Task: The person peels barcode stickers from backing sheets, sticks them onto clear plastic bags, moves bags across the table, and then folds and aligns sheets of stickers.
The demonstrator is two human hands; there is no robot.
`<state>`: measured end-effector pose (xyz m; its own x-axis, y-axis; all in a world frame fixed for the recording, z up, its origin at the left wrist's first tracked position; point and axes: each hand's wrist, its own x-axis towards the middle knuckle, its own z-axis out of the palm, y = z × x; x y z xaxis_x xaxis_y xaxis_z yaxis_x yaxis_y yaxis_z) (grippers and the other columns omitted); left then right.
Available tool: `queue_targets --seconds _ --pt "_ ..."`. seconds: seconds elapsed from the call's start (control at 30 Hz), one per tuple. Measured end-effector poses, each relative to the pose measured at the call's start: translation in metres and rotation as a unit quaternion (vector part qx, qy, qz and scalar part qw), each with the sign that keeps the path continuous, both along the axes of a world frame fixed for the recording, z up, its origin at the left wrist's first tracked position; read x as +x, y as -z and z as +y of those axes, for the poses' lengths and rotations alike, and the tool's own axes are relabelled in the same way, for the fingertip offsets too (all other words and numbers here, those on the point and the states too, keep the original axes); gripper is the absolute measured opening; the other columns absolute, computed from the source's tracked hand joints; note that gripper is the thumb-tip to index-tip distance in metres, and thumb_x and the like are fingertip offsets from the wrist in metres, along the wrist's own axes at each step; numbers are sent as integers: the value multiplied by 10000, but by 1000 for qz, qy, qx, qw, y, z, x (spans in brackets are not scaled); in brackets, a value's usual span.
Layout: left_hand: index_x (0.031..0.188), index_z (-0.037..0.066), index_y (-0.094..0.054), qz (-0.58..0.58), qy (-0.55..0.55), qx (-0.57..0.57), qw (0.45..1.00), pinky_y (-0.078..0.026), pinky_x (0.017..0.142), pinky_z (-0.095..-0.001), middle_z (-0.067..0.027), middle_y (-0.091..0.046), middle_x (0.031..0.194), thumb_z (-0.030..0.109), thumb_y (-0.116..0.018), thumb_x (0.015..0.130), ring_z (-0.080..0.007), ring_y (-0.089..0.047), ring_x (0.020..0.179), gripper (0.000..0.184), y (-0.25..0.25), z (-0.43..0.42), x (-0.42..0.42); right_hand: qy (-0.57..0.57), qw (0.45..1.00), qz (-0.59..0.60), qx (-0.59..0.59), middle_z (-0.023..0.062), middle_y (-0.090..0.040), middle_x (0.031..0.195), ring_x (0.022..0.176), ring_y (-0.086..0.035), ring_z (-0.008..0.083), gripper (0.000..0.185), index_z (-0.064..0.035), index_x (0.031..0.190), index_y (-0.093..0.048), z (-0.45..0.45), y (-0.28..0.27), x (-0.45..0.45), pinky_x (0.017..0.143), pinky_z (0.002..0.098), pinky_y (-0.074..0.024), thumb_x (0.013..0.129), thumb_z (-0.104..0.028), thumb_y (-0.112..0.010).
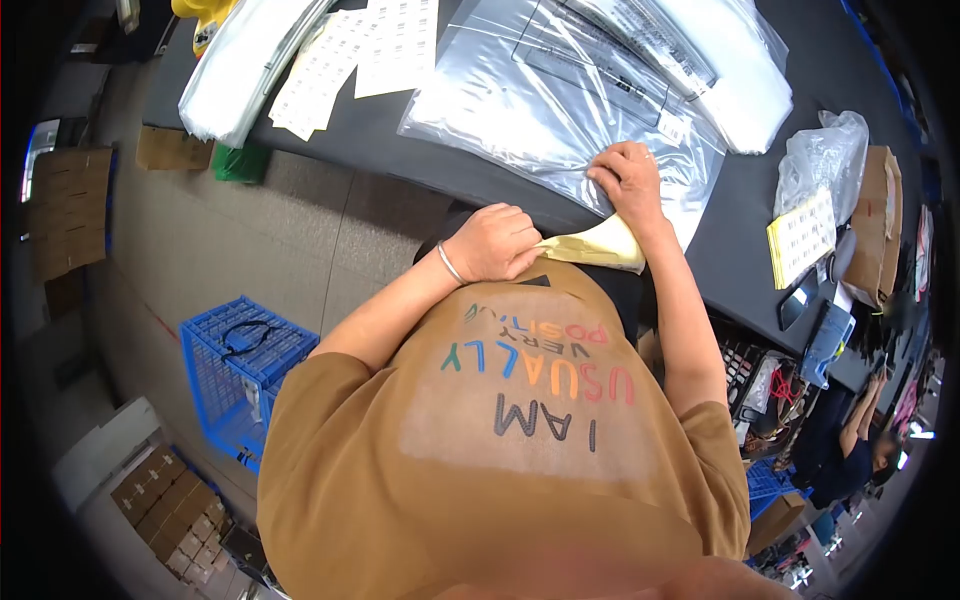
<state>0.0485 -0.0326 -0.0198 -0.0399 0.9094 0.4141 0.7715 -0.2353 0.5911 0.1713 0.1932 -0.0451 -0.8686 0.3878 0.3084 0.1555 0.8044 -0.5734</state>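
Observation:
My left hand [490, 243], with a bracelet at its wrist, is closed on one end of a yellow-backed sheet [600, 247], which looks like a label sheet. The sheet bends along the table's front edge and passes by my right wrist. Over on the clear plastic bags [500, 120], my right hand [630, 180] rests with fingers curled and fingertips down on the film. Creases run out from those fingertips, and whatever they pinch is hidden. A small white label [672, 127] shows on the bags just beyond this hand.
White printed label sheets [397, 45] lie at the back left beside a stack of plastic bags [245, 75]. More rolled bags [740, 80] lie back right. A yellow label pad [802, 238], a phone [798, 302] and a cardboard box [878, 230] are right. A blue crate [225, 390] stands left.

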Motion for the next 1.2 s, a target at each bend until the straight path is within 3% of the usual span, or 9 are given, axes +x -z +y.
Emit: queue_targets --seconds 0.27,0.47,0.53,0.8,0.93,1.0,1.13,1.17,1.2 --pt "699 79 -557 -15 -23 -13 1000 -450 631 -348 -60 -517 687 120 -683 721 -252 -534 658 134 4 0 3 64 998 -14 -23 90 -599 750 752 -554 303 150 -71 763 -672 9 7 -12 668 400 -437 795 -217 -661" --pt "722 46 -546 14 -54 53 997 -460 838 -410 -116 -620 975 97 -666 721 -310 -595 958 130 -4 19 -13 119 975 -34 -182 141 -607 775 731 -584 331 218 -25 845 -588 20 2 -11 658 391 -451 892 -237 -562" --pt "749 37 -548 40 -110 -3 993 -408 937 -469 -151 -604 1131 95 -650 740 -344 -551 1111 118 -4 25 -21 127 959 4 -254 147 -601 763 711 -581 328 221 -20 840 -573 28 -7 -13 653 391 -451 893 -235 -571" --pt "758 45 -565 56 -159 -62 984 -393 980 -459 -128 -627 1146 136 -630 782 -305 -557 1149 114 20 27 -23 133 982 77 108 187 -585 850 807 -570 399 152 -43 888 -553 193 -56 -65 684 460 -463 913 -190 -521" --pt "746 45 -567 57 -168 -68 982 -416 952 -453 -128 -634 1130 132 -631 774 -299 -567 1133 112 14 28 -22 202 976 17 80 236 -622 865 847 -582 421 293 -15 857 -588 311 -50 -97 755 488 -446 915 -283 -486" --pt "734 48 -571 50 -169 -69 982 -422 946 -452 -121 -640 1123 130 -631 767 -297 -576 1121 107 14 27 -22 180 962 -162 127 231 -634 911 889 -593 408 352 -19 894 -622 362 -24 -100 799 486 -447 909 -326 -451" --pt "715 57 -588 42 -178 -76 980 -424 952 -432 -100 -648 1115 137 -643 754 -279 -585 1116 105 16 27 -22 129 937 -275 174 215 -649 1016 961 -605 376 385 -26 986 -652 370 -19 -115 878 469 -448 899 -334 -437" --pt "711 57 -592 38 -179 -78 980 -426 953 -427 -97 -648 1116 140 -644 753 -270 -585 1119 106 14 27 -22 90 949 -226 201 218 -645 1026 950 -606 378 367 -29 973 -650 397 -6 -110 874 470 -450 896 -324 -446" --pt "711 57 -592 36 -184 -89 978 -426 953 -427 -97 -648 1116 140 -644 753 -270 -585 1119 106 13 27 -22 188 917 -269 227 214 -649 1004 946 -608 385 337 -38 966 -649 389 -27 -114 859 462 -458 893 -310 -465"
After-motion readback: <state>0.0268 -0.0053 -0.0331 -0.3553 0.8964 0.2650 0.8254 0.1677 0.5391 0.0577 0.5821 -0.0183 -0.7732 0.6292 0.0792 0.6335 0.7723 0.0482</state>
